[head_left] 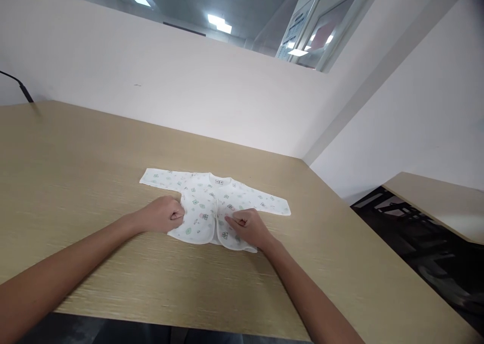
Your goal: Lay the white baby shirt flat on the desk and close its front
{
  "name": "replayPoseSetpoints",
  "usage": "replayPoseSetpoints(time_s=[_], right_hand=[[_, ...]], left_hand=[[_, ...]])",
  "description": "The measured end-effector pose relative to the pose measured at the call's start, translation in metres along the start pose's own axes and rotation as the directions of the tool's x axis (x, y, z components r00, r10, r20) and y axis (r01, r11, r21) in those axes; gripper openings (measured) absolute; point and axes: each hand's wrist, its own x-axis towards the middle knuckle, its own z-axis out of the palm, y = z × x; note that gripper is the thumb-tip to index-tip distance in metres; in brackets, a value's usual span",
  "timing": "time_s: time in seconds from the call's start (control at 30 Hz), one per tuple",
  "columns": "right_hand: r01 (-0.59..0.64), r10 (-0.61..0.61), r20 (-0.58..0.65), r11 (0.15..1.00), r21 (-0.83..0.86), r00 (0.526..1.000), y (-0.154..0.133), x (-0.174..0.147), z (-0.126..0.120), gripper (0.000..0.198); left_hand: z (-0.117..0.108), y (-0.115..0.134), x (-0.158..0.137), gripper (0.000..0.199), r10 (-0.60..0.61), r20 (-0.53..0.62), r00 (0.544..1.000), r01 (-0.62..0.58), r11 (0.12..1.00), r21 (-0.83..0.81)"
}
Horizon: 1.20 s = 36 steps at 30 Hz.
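Fingers (176,215) of my left hand (161,214) were curled into a fist against the side edge of a white printed jacket (198,210); whether they pinched any cloth I could not tell. Those of my right hand (252,227) were likewise folded together, resting over the opposite front panel (229,234), their hold on the fabric equally unclear. The jacket lay spread on the desk (102,152) between and beyond both sets of fingers, its front opening (216,223) running between them. One sleeve (164,179) stretched beyond my left fingers, the other (270,202) to the right of and beyond my right fingers. Farther from my fingers stood a white wall (170,92); well to their right, a second tabletop (434,198).
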Motion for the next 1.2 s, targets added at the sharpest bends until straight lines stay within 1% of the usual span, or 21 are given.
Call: replayPoseSetpoints(time_s=[0.13, 0.4, 0.87, 1.2], right_hand=[[0.007, -0.008, 0.039, 1.000, 0.016, 0.999, -0.0017, -0.0009, -0.0003, 0.051], [0.003, -0.003, 0.047, 1.000, 0.015, 0.999, 0.0038, -0.0009, -0.0003, 0.050], [-0.020, 0.018, 0.086, 0.999, 0.028, 0.996, 0.0004, -0.0006, -0.0030, 0.049], [-0.044, 0.042, 0.128, 0.999, 0.013, 0.991, -0.0025, -0.0008, -0.0051, 0.049]], left_hand=[[-0.0004, 0.0005, -0.0011, 0.032, -0.004, 0.010, 1.000, 0.004, 1.000, -0.002], [-0.0013, 0.0023, -0.0009, 0.032, -0.033, 0.020, 0.999, 0.033, 0.999, 0.004], [-0.0013, 0.0000, -0.0003, 0.029, -0.012, 0.045, 0.999, 0.009, 0.998, 0.057], [-0.0037, 0.0027, -0.0004, 0.028, 0.003, 0.053, 0.999, -0.003, 1.000, 0.005]])
